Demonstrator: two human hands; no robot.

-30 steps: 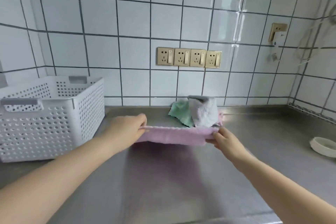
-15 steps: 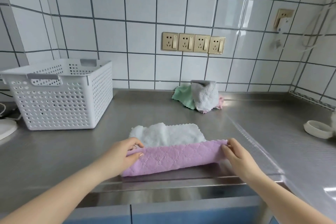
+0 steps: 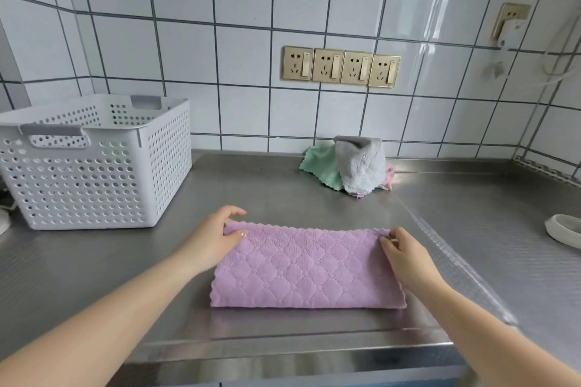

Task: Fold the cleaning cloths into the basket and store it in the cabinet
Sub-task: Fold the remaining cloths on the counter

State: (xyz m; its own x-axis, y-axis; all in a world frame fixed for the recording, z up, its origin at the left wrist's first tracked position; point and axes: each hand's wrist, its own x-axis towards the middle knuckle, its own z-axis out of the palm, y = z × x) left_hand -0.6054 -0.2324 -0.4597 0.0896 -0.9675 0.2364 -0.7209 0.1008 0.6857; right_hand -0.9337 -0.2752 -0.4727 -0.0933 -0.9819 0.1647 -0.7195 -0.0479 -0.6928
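Observation:
A purple quilted cloth lies folded in half on the steel counter, near its front edge. My left hand pinches the cloth's far left corner, thumb on top. My right hand pinches its far right corner. A white perforated basket stands at the left, about a hand's width from the cloth. Against the wall behind lies a heap of cloths: a grey one draped over a green one and a pink one.
A row of gold wall sockets sits above the counter. At the right edge rests a white round dish. Another white object shows at the far left. A plug with a white cable hangs at upper right.
Both hands carried the cloth's near edge up and over to the far edge, so the white underside is covered and the cloth lies folded in half. The view has tilted down.

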